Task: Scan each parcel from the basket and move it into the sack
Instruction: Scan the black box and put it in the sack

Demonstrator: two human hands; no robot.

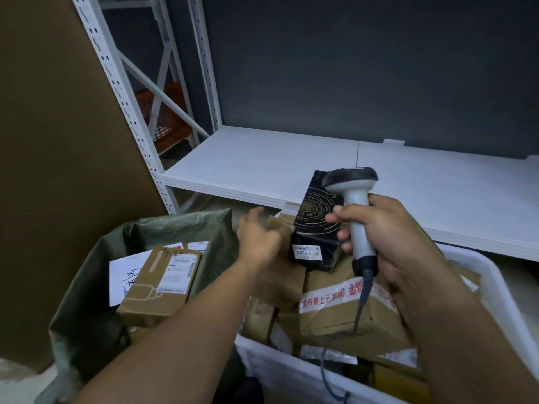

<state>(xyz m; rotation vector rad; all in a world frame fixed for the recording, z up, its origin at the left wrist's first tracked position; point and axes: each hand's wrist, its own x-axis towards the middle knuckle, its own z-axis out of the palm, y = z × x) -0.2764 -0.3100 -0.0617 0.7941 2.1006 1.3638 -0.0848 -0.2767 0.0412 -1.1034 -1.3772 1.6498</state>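
My right hand (382, 231) grips a grey barcode scanner (357, 205) by its handle, head up, its cable trailing down over the parcels. Just left of it a black box with gold rings (316, 225) lies on top of brown cardboard parcels (335, 313) in the white basket (291, 371). My left hand (258, 234) hovers with loose fingers between the sack and the black box, holding nothing. The green sack (87, 301) stands open at the left with a brown labelled parcel (160, 284) and a white mailer (122, 275) inside.
A white shelf board (262, 167) runs behind the basket on a white metal rack (122, 91). A large brown cardboard sheet (52, 141) leans at the left. An orange crate (166, 118) sits behind the rack.
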